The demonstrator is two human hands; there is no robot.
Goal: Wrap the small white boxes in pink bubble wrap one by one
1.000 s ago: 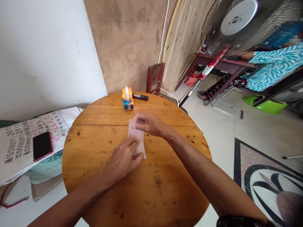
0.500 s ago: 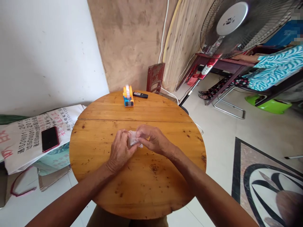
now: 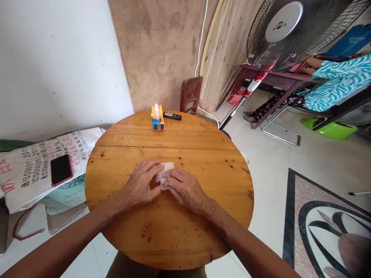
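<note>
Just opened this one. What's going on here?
A person is handling a small, crumpled translucent white wrap with both bare hands at a round wooden table. The left hand is spread at its left side, thumb and fingers apart; the right hand has its fingers over the near right part, the grip partly hidden. Beyond them, an orange-and-blue tape dispenser stands near the table's far edge, with a black remote control lying to its right.

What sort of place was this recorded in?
Probably a home or small workshop, indoors: a round wooden table, a standing fan, and another person seated at a desk.
</note>
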